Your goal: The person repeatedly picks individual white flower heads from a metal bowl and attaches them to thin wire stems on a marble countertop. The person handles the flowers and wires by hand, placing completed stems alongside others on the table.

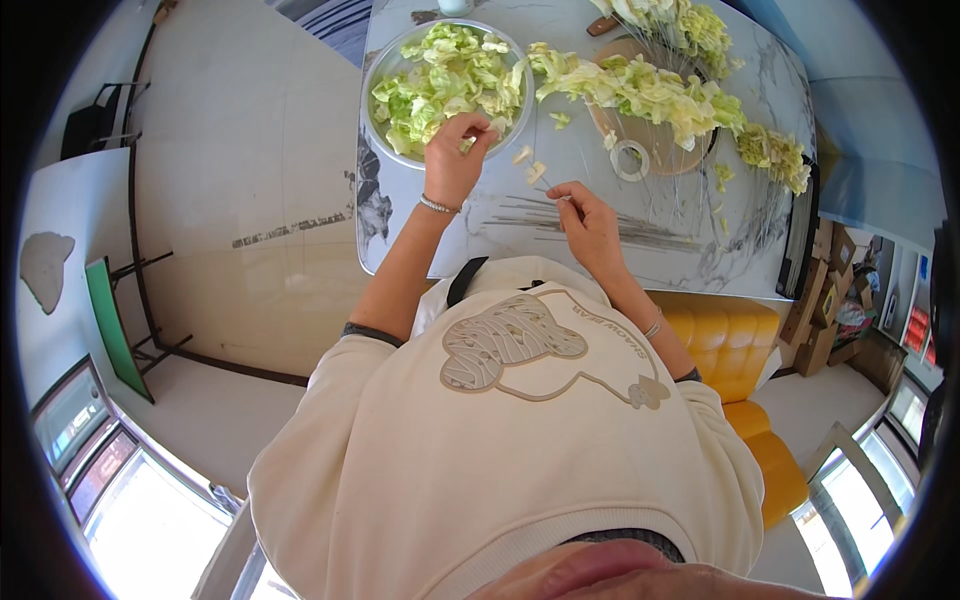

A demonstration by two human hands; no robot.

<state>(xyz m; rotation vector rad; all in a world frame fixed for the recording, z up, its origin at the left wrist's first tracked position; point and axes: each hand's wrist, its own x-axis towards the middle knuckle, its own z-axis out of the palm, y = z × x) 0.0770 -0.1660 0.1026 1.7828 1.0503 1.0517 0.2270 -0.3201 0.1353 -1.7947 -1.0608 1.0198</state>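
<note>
My left hand is over the near rim of a round metal basin full of torn lettuce leaves; its thumb and fingertips meet at a pale leaf piece. My right hand, to the right and nearer my body, pinches a thin metal skewer with pale leaf pieces threaded near its far end. Several bare skewers lie on the marble-patterned table between my body and the basin, some partly behind my right hand. Skewers loaded with lettuce lie in a long row at the right.
A roll of tape and a round wooden board lie under and beside the loaded skewers. A brown handle shows behind them. Small leaf scraps dot the marble-patterned table. A yellow padded seat stands at the table's near right edge.
</note>
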